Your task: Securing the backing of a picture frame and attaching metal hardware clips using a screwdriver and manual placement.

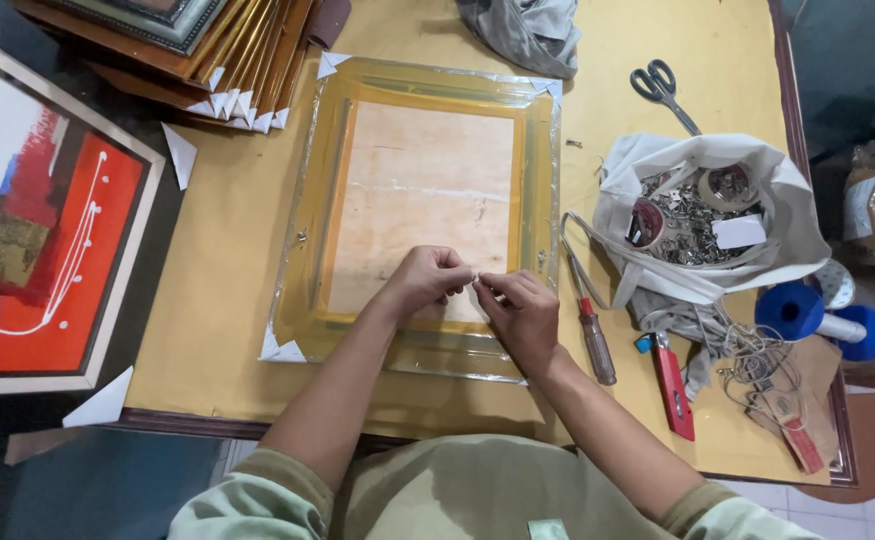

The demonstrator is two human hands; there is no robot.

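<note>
Yellow-topped worktable [227,300] with one picture frame [422,205] lying face down, wrapped in clear film.
Left hand [425,280] and right hand [523,312] meet over the frame's 6 o'clock edge, fingertips pinched shut on one small pale piece too small to identify. At 3 o'clock: one white bag of metal hardware [702,215], one screwdriver [594,340], one red utility knife [671,382]; one pair of scissors [662,88] at 2 o'clock. One red abstract painting [42,215] at 9 o'clock.
</note>
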